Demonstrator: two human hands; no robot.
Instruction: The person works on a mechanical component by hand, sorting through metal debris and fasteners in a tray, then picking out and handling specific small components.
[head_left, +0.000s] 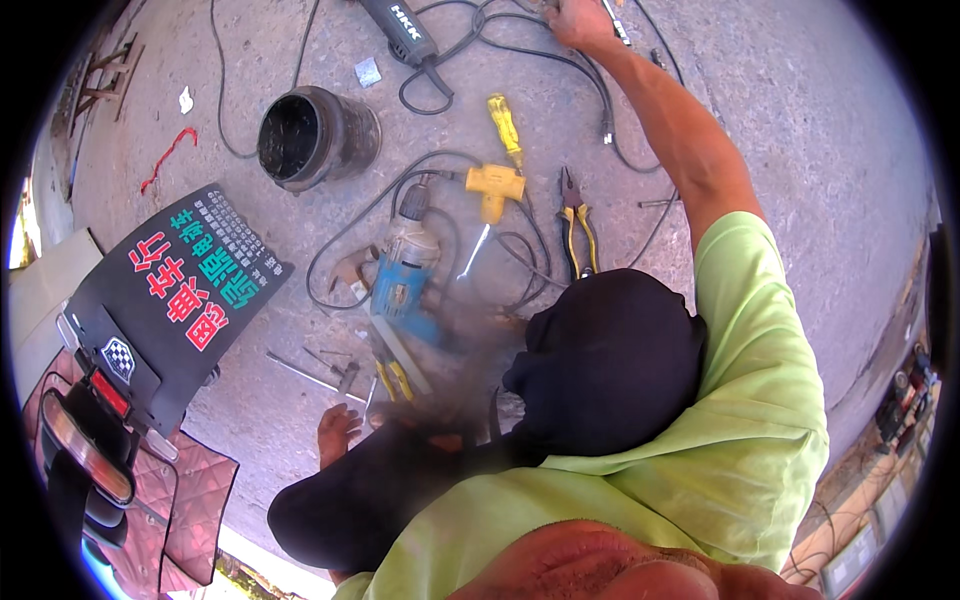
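My right arm stretches to the far edge of the view, where my right hand point(580, 24) reaches down among black cables; its fingertips are cut off by the picture's edge. A slim silver tool point(616, 24) lies beside it. Low on the left, my left hand point(338, 432) rests by my dark-clad knee, its fingers loosely curled and apart with nothing visible in them. Nearest to it are a metal rod point(305, 374) and yellow-handled pliers point(400, 380). Farther off lie a blue drill point(402, 278), a hammer point(352, 275) and a yellow T-shaped piece point(495, 183).
A black bucket point(350, 140) lies tilted on the concrete floor, near a black angle grinder point(400, 30). A yellow-handled screwdriver point(503, 125) and black-and-yellow pliers point(576, 225) lie centrally. At left stands a vehicle's rear with a printed black mudflap point(130, 270). Cables loop across the floor.
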